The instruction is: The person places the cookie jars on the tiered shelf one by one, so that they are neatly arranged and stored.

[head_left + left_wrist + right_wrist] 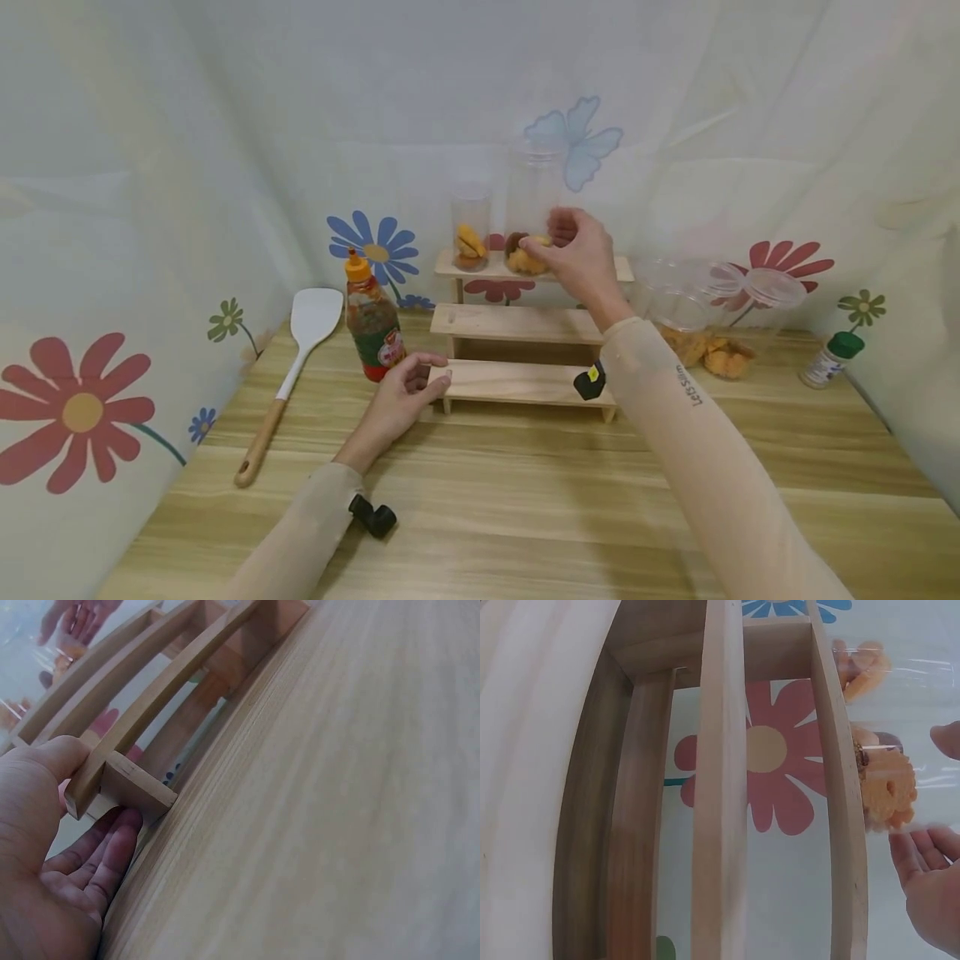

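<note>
A three-tier wooden rack [517,321] stands on the table. My left hand [405,392] holds the left end of its lowest shelf; in the left wrist view the thumb lies over the board [94,776] and the fingers are below. On the top tier, a tall clear jar [534,187] has brown and orange pieces [528,258] at its bottom. Close at that jar's right side is my right hand [581,254], thumb overlapping the front and fingers spread loosely apart from it. Left of it stands a smaller clear jar [471,217] with yellow-orange pieces inside.
Left of the rack are a red sauce bottle [375,329] with an orange cap and a white spatula [315,317] with a wooden handle. Several clear jars [675,308] stand to the right, beyond my right forearm. A green-capped shaker [832,358] sits at the far right.
</note>
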The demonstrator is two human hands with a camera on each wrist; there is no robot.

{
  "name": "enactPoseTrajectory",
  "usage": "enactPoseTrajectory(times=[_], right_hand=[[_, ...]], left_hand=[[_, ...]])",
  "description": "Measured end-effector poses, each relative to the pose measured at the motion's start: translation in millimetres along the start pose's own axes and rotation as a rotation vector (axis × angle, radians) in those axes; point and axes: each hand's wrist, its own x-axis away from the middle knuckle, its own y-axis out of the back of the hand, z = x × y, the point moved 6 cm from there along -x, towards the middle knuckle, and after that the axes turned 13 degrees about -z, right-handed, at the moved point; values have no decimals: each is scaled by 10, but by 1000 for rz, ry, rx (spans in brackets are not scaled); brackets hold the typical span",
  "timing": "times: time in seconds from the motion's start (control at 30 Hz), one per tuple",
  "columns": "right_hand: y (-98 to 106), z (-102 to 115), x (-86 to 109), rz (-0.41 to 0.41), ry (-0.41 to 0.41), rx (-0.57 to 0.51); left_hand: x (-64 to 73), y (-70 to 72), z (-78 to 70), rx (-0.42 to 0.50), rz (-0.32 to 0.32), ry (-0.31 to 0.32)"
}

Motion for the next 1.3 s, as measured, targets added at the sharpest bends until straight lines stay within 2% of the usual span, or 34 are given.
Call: enactPoseTrajectory(times=[0.3,0.5,0.73,0.97,1.13,1.3], right_hand=[[-6,-27,51,12,7,16],[134,12,128,-23,23,10],[390,182,197,-84,114,-53],[677,319,344,-116,159,-105],[964,354,454,-160,183,-123],[1285,294,533,-208,171,-120]], left_hand=[[-2,12,-10,-17,-5,1],[-2,2,-1,-6,1,-11],[-7,-4,7,-9,1,-21],[4,17,5,-9,-4,-29],[-6,10,13,-5,1,-26],[-23,-5,20,-1,4,-25]])
